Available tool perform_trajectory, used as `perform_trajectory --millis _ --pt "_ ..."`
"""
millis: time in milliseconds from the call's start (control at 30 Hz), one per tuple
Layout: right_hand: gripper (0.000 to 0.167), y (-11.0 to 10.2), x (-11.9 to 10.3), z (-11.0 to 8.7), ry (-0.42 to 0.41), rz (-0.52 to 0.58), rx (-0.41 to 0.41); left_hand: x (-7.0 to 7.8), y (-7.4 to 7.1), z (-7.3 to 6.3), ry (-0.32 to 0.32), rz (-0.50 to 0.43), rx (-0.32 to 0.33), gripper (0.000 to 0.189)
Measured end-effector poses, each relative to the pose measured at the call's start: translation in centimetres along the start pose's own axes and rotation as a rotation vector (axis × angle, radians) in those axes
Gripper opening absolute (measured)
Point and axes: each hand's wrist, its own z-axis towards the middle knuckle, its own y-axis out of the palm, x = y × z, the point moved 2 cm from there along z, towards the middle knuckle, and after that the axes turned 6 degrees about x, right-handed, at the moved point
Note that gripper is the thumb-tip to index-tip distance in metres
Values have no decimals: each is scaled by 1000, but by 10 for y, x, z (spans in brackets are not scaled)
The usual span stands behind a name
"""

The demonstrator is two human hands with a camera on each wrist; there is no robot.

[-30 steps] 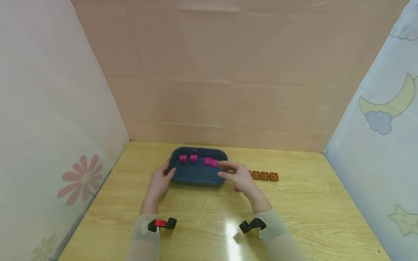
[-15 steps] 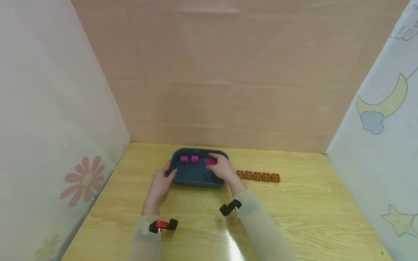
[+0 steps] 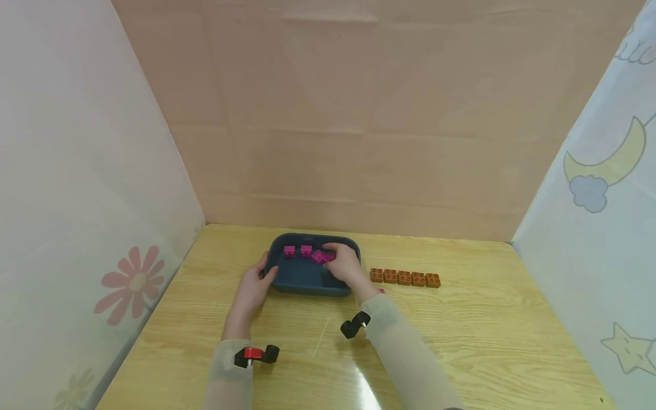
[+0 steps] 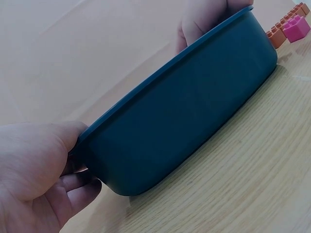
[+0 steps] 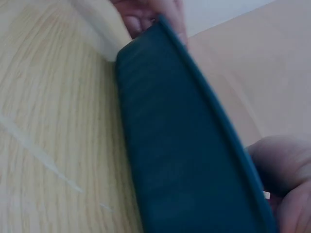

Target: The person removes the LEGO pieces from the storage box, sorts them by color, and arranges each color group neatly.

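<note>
A dark teal plastic tray (image 3: pixel 302 292) with rounded corners stands on the table. My left hand (image 3: pixel 253 287) grips its left end, thumb at the rim and fingers curled against the outer wall, as the left wrist view shows. Inside, two pink toy building bricks (image 3: pixel 306 250) lie along the back wall. My right hand (image 3: pixel 345 266) reaches over the tray's right side and pinches a pink brick (image 3: pixel 329 258) between thumb and fingers. Another pink brick (image 3: pixel 318 256), turned at an angle, lies right against it. In the right wrist view the tray wall hides both bricks.
Several orange bricks (image 3: pixel 404 278) form a row on the table right of the tray. One more pink brick (image 4: pixel 296 28) sits near that row, mostly hidden by the right wrist in the head view. A beige back wall (image 3: pixel 328 171) and patterned side walls enclose the wooden table (image 3: pixel 487 330).
My right hand has moved left into the tray from above its right edge and taken hold of a pink brick. The two right-hand pink bricks have shifted left and turned. My left hand stays put.
</note>
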Motion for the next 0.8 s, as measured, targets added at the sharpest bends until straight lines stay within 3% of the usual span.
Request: perform_trajectory --millis 800 --pt "39 2 3 3 41 -122 32 0 5 3 5 -42 -19 70"
